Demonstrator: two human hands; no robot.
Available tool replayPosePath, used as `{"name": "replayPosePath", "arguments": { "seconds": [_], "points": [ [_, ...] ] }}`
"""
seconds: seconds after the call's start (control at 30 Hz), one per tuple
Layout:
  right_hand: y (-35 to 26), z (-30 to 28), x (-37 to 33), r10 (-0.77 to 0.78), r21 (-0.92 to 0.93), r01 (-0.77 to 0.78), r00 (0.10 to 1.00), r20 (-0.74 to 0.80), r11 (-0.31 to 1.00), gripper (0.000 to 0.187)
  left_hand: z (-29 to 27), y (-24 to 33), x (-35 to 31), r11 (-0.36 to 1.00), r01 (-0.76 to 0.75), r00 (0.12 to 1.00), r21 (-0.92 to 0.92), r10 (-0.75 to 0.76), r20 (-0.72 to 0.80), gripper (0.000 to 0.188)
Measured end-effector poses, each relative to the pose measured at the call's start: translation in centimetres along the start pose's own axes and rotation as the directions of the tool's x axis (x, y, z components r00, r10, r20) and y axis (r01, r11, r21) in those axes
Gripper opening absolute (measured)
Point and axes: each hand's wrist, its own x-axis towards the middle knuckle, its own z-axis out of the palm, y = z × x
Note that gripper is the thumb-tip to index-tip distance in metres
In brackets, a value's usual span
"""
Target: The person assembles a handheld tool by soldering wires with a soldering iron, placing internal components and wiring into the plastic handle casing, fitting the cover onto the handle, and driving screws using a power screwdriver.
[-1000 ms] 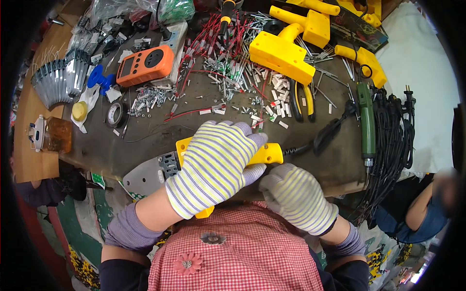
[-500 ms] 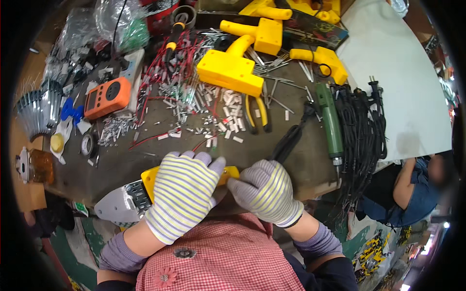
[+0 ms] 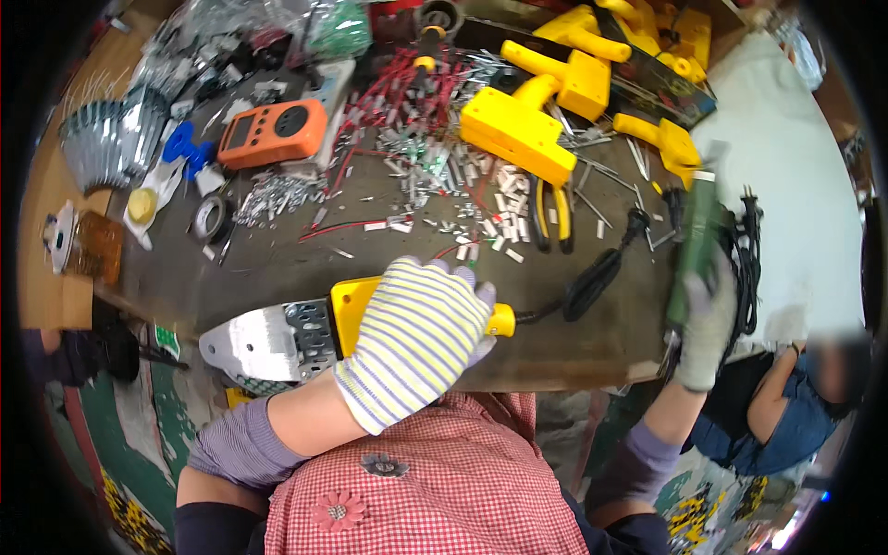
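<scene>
My left hand, in a striped glove, is closed over the yellow housing of a tool at the table's front edge. A perforated metal plate and a smooth grey metal end stick out from its left side. From the yellow right end a black cord runs out, bundled. At the right, my gloved right hand is wrapped round a green electric screwdriver, which stands roughly upright with its bit end down. The right hand is slightly blurred, and its fingertips are partly hidden.
Beyond my hands lie small white connectors, yellow-handled pliers, yellow housings, loose metal rods and red wires. An orange multimeter and a tape roll lie left. Black cords hang right. Another person sits at far right.
My right hand has left the yellow tool, moved right and taken hold of the green electric screwdriver. My left hand stays on the yellow housing. The whole view has shifted.
</scene>
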Motion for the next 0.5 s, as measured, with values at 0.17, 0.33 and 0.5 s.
{"name": "replayPosePath", "arguments": {
  "seconds": [0.17, 0.33, 0.5],
  "points": [
    [-6.5, 5.9, -4.6, -0.299, 0.993, 0.02, 0.954, 0.017, 0.119, 0.087, -0.3, 0.5, 0.3, 1.0, 0.005, 0.999, -0.029, -0.004, 0.05, 0.044],
    [-9.5, 8.8, -6.3, -0.519, 0.946, 0.147, 0.855, 0.026, 0.289, 0.097, -0.1, 0.3, 0.0, 0.999, 0.007, 0.999, -0.039, -0.005, 0.05, 0.035],
    [-9.2, 10.8, -6.4, -0.596, 0.894, 0.289, 0.802, -0.031, 0.343, 0.099, 0.0, 0.4, 0.1, 0.999, 0.021, 0.999, -0.035, -0.019, 0.039, 0.037]
  ]
}}
